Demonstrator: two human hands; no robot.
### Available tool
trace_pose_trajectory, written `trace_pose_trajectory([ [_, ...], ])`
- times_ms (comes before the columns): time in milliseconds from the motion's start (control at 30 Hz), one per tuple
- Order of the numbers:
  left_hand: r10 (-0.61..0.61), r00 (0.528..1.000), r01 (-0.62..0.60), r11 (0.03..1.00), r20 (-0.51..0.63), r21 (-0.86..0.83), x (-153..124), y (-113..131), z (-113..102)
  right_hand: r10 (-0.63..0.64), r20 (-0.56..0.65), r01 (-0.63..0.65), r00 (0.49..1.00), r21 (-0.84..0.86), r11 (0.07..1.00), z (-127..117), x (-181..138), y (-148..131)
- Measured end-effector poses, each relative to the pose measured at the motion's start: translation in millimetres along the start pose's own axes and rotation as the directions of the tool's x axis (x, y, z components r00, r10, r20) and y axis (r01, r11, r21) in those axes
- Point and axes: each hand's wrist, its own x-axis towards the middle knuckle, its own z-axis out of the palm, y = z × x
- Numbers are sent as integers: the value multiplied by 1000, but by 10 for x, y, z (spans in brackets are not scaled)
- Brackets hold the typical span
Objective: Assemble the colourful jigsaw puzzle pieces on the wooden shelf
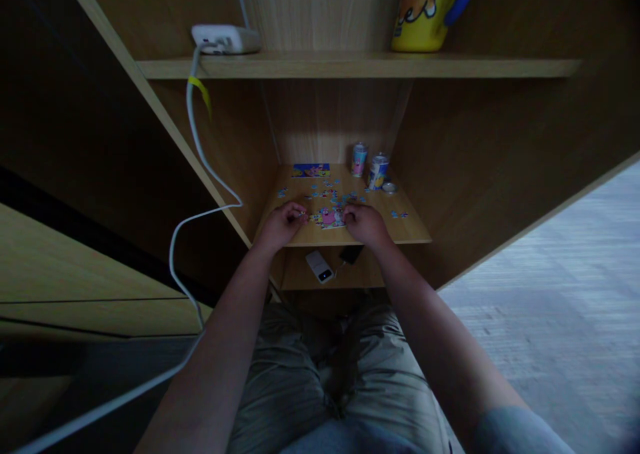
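A partly joined jigsaw puzzle (330,218) in pink, yellow and blue lies on the middle shelf board near its front edge. At its left, my left hand (284,225) is closed in a pinch around a small coloured puzzle piece (300,213). My right hand (367,223) rests at the puzzle's right edge with its fingers curled together; whatever is under the fingertips is hidden. Loose puzzle pieces (327,193) are scattered behind the joined part. Farther back lies a picture card or finished strip (311,170) in similar colours.
Two printed cans (359,159) (379,172) stand at the back right, beside a round lid (389,188). A white phone (319,267) and a dark device (351,254) lie below. Above, the upper shelf (350,66) holds a white adapter (226,40) with a hanging cable (175,241) and a yellow mug (423,17).
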Motion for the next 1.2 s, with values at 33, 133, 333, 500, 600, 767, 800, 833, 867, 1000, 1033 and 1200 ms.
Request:
trace_pose_trajectory([
  [33, -2, 1000, 2, 1000, -2, 13, -1, 2, -2, -1, 1, 1, 1000, 2, 1000, -3, -1, -3],
  [133, 2, 1000, -2, 999, -8, 32, -11, 19, -6, 11, 4, -11, 1000, 7, 1000, -9, -3, -9],
  [333, 17, 999, -14, 993, -31, 116, -51, 104, -8, 12, 8, -12, 1000, -1, 1000, 4, 0, 2],
  [500, 17, 999, -12, 987, -29, 160, -63, 173, -15, -3, -3, 3, 1000, -1, 1000, 20, 2, 17],
  [600, 6, 1000, -1, 987, -29, 164, -63, 198, -22, -14, -4, 14, 1000, -6, 1000, 14, -1, 16],
  [767, 11, 1000, -7, 989, -29, 150, -65, 201, -21, 12, 10, -12, 1000, -21, 1000, -3, -6, -2],
  [800, 10, 1000, -6, 989, -28, 148, -65, 195, -20, 16, 12, -16, 1000, -22, 1000, -5, -5, -5],
  [833, 7, 1000, -3, 989, -26, 146, -65, 188, -18, 17, 13, -17, 1000, -21, 1000, -6, -4, -7],
  [867, 5, 1000, -2, 989, -25, 147, -65, 179, -15, 15, 12, -15, 1000, -18, 1000, -6, -2, -7],
  [1000, 26, 999, -19, 986, -36, 168, -63, 153, -4, 2, 10, -2, 1000, -7, 1000, -6, 2, -8],
  [1033, 32, 999, -25, 985, -37, 171, -63, 152, -2, -2, 10, 2, 1000, -4, 1000, -7, 1, -9],
  [1200, 29, 999, -23, 986, -35, 168, -64, 164, -1, 10, 5, -10, 1000, -7, 1000, -15, -9, -24],
])
